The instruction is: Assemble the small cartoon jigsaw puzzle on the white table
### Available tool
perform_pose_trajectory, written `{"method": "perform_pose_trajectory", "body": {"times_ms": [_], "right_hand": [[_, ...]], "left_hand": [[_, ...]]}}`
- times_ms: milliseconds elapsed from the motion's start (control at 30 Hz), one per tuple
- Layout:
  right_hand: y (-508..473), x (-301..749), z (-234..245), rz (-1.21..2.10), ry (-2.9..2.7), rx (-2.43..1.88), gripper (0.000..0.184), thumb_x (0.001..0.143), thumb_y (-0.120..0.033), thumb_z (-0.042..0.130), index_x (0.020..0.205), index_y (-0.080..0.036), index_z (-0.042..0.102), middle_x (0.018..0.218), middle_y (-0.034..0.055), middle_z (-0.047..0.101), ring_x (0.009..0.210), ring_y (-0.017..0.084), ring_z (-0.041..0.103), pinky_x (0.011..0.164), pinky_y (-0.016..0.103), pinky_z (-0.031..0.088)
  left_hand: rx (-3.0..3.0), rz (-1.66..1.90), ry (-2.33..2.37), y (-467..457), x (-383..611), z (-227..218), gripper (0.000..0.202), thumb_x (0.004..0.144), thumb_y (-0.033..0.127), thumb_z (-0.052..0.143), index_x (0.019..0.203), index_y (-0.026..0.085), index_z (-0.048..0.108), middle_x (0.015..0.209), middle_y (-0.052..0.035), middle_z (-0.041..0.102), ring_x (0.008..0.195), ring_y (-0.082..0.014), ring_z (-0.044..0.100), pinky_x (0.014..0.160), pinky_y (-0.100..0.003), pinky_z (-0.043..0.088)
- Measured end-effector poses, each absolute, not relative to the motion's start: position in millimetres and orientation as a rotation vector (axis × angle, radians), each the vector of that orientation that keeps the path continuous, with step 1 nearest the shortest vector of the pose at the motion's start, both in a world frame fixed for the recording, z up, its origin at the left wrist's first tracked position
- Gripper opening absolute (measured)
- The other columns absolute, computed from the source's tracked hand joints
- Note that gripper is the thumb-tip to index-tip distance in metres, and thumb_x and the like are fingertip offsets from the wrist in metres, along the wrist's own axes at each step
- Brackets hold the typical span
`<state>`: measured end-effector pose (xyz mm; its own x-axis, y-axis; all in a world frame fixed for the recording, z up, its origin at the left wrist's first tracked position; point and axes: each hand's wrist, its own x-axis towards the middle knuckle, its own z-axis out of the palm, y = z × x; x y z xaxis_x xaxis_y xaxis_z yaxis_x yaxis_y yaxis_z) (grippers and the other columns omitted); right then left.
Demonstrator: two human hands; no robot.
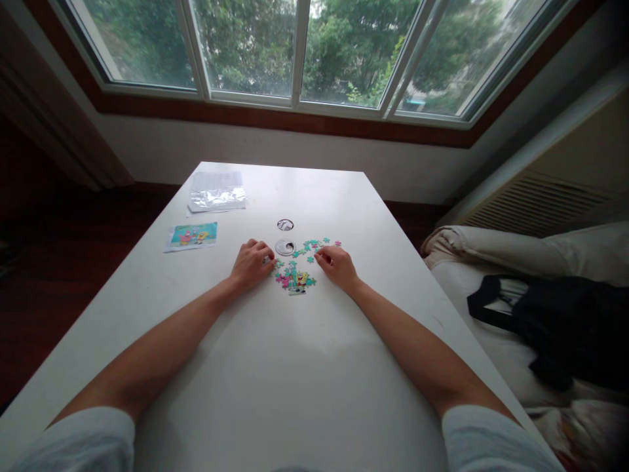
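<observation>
A partly joined jigsaw puzzle (297,280) lies on the white table between my hands, with a yellow cartoon figure and pink and teal parts. Loose jigsaw pieces (312,245), mostly teal and green, are scattered just beyond it. My left hand (251,263) rests at the left of the puzzle, fingers curled and closed; something pale shows at the fingertips, too small to name. On the right, my right hand (338,265) is closed in a pinch beside the loose pieces. Whatever it may hold is hidden by the fingers.
Two round, silvery items, one nearer (285,247) and one farther (285,225), lie beyond the puzzle. A cartoon picture sheet (194,234) and a clear plastic bag (217,191) over papers are at left. Dark clothing (570,321) lies on a pale seat beside the table (314,373).
</observation>
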<state>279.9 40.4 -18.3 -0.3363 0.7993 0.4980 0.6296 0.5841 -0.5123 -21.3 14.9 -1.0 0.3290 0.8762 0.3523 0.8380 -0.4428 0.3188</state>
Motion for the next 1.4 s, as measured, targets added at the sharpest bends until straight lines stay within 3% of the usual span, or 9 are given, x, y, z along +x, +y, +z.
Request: {"method": "perform_pose_trajectory", "body": {"times_ms": [233,500,1033,1400], "right_hand": [[40.2,279.7,-18.1,0.295,-2.076,-1.129,0.02,0.096,-0.032,0.059,0.081,-0.021,0.065,0.069,0.0013,0.062,0.066,0.017,0.053,0.071,0.03,0.041],[39.7,278.7,-16.1,0.295,-2.09,-1.137,0.021,0.097,-0.032,0.058,0.08,-0.021,0.065,0.069,0.0012,0.061,0.066,0.017,0.052,0.07,0.03,0.041],[40.1,277.9,-15.7,0.311,-2.114,-1.138,0.02,0.096,-0.031,0.058,0.081,-0.021,0.066,0.07,0.0016,0.062,0.067,0.017,0.052,0.072,0.031,0.041],[40.7,278.5,-16.0,0.308,-2.134,-1.131,0.021,0.097,-0.032,0.058,0.081,-0.021,0.065,0.07,0.0013,0.061,0.068,0.017,0.053,0.072,0.03,0.041]], "left_hand": [[2.527,0.681,1.526,16.3,-22.5,-1.1,0.036,0.088,0.014,0.057,0.114,0.031,0.077,0.114,-0.006,0.072,0.113,-0.028,0.053,0.098,-0.046,0.043],[2.554,0.632,1.457,17.5,-21.9,-3.6,0.032,0.095,0.027,0.056,0.12,0.032,0.075,0.115,-0.0076,0.067,0.111,-0.0268,0.052,0.098,-0.044,0.044],[2.428,0.746,1.759,16.7,-22.8,-1.4,0.015,0.091,0.033,0.062,0.087,0.023,0.072,0.101,-0.008,0.067,0.102,-0.0277,0.055,0.091,-0.044,0.046],[2.432,0.64,1.794,12.3,-19.0,2.8,0.014,0.085,0.035,0.066,0.094,0.024,0.07,0.102,-0.0082,0.066,0.1,-0.0283,0.057,0.087,-0.042,0.044]]}}
